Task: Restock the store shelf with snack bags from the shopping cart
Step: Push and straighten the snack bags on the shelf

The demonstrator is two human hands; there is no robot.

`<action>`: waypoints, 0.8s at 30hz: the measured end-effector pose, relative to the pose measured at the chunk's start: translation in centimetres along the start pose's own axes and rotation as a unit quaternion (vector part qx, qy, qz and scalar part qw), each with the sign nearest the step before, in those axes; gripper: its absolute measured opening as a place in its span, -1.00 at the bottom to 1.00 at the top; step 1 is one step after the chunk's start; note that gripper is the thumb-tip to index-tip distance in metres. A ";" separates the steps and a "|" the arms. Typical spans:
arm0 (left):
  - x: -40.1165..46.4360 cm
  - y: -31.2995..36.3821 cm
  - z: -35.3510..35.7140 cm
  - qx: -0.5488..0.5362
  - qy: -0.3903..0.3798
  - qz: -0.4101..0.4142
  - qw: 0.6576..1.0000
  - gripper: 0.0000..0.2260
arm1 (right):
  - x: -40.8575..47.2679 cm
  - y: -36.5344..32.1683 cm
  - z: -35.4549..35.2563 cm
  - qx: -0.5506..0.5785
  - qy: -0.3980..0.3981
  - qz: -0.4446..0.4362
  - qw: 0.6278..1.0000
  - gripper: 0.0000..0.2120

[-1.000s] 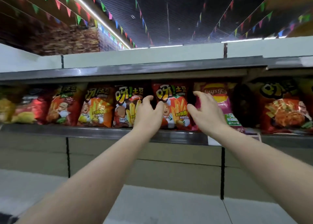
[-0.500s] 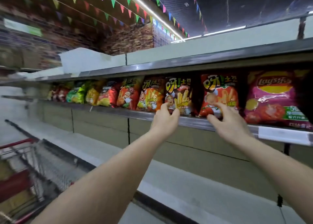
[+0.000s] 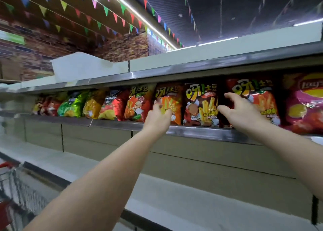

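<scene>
A row of snack bags stands upright on the metal shelf (image 3: 201, 132). My left hand (image 3: 160, 116) is raised in front of an orange fries bag (image 3: 172, 98), fingers loosely curled, holding nothing. My right hand (image 3: 242, 112) hovers with spread fingers between a dark brown fries bag (image 3: 201, 105) and a red fries bag (image 3: 262, 98), empty. A pink Lay's bag (image 3: 305, 108) stands at the far right. The red shopping cart (image 3: 10, 187) shows at the lower left; its contents are blurred.
More bags, green (image 3: 73, 105), yellow (image 3: 93, 105) and red (image 3: 114, 106), fill the shelf to the left. A white lower shelf (image 3: 192, 201) runs below my arms. An upper shelf edge (image 3: 192, 68) overhangs the bags. Brick wall and pennant flags lie beyond.
The view has swung left and the cart has come into sight. Both hands have let go of the red fries bag, which now stands on the shelf, and drawn slightly back from it.
</scene>
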State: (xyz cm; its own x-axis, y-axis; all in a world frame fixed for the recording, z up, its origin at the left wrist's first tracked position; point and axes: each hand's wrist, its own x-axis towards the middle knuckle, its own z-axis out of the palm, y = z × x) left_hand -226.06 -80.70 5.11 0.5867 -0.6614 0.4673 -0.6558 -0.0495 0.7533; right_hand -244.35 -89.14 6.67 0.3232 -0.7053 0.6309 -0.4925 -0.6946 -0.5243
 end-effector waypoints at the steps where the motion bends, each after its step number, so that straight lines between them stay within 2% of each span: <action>1: 1.2 -0.8 -0.4 0.002 -0.003 0.001 1.000 -0.52 | 0.7 -0.4 0.9 0.003 0.011 0.013 1.000 -0.50; 7: 9.9 -4.2 -1.8 -0.036 -0.020 0.032 0.999 -0.52 | 5.4 -2.2 5.9 0.040 0.070 0.130 0.988 -0.49; 13: 16.6 -4.2 0.4 -0.079 -0.049 0.011 0.996 -0.48 | 8.4 -2.5 7.2 0.049 0.119 0.203 0.971 -0.44; 17: 17.9 -4.4 1.9 -0.117 -0.098 -0.032 0.988 -0.38 | 9.3 -2.5 8.1 0.038 0.112 0.238 0.964 -0.44; 21: 17.5 -4.7 2.8 -0.150 -0.140 -0.022 0.978 -0.32 | 9.6 -3.3 9.6 0.011 0.105 0.236 0.966 -0.54; 24: 17.3 -4.9 2.2 -0.067 -0.110 0.008 0.992 -0.34 | 9.4 -3.3 8.8 -0.099 0.071 0.230 0.966 -0.50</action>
State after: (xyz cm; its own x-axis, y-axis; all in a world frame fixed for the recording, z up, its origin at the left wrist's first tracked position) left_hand -213.73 -93.56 8.53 0.4488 -0.8090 0.3795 -0.5866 0.0537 0.8081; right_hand -232.60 -94.78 9.31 -0.0734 -0.8971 0.4358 -0.7067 -0.2615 -0.6574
